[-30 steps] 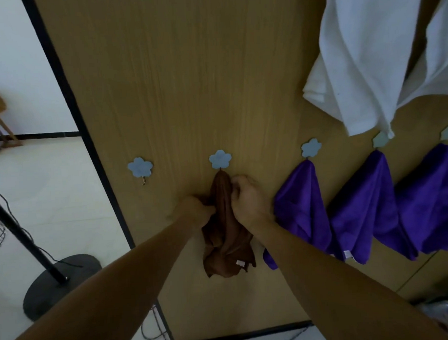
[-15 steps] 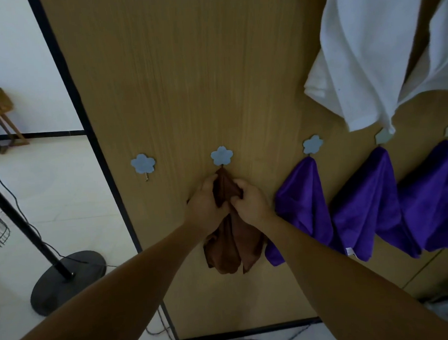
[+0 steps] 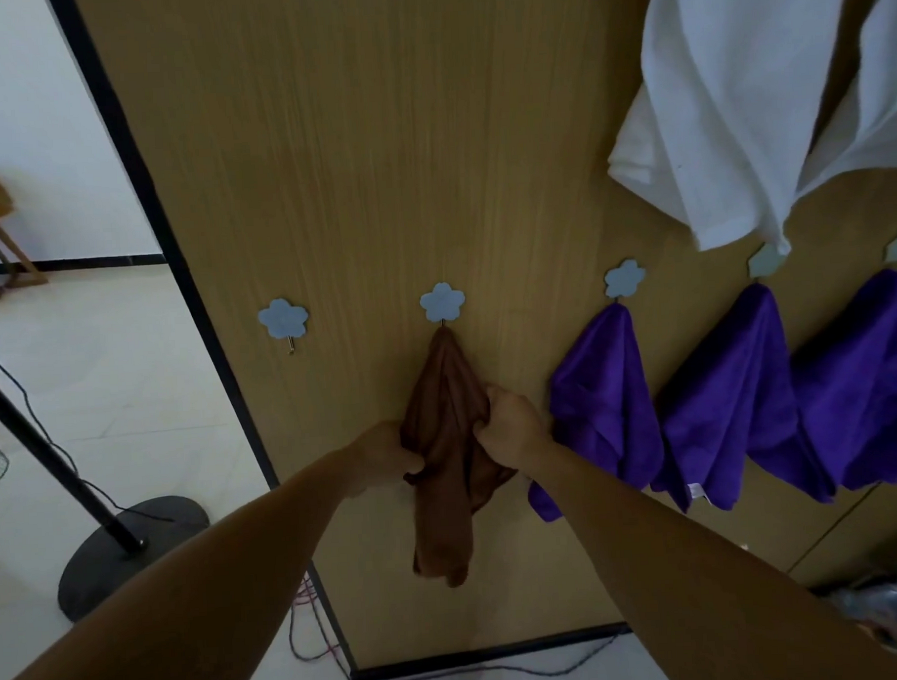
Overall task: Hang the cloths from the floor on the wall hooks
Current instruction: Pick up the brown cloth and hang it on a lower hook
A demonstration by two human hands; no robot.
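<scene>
**Brown cloth point(image 3: 443, 443) on the hook, both hands gripping it**

Hanging by its bunched top from a blue flower-shaped hook point(image 3: 442, 302), the brown cloth trails down the wooden panel point(image 3: 376, 137). The left hand point(image 3: 384, 450) pinches the cloth's left edge with curled fingers. The right hand point(image 3: 512, 429) clutches a fold on its right side, fingers wrapped into the fabric. Left of it, a second flower hook point(image 3: 283, 318) shows its metal prong. To the right, three purple cloths point(image 3: 601, 410) hang on hooks of their own, the nearest just beside the right hand. A white towel point(image 3: 724, 112) hangs above them. A black stand base point(image 3: 132, 549) sits on the pale floor at left.
</scene>
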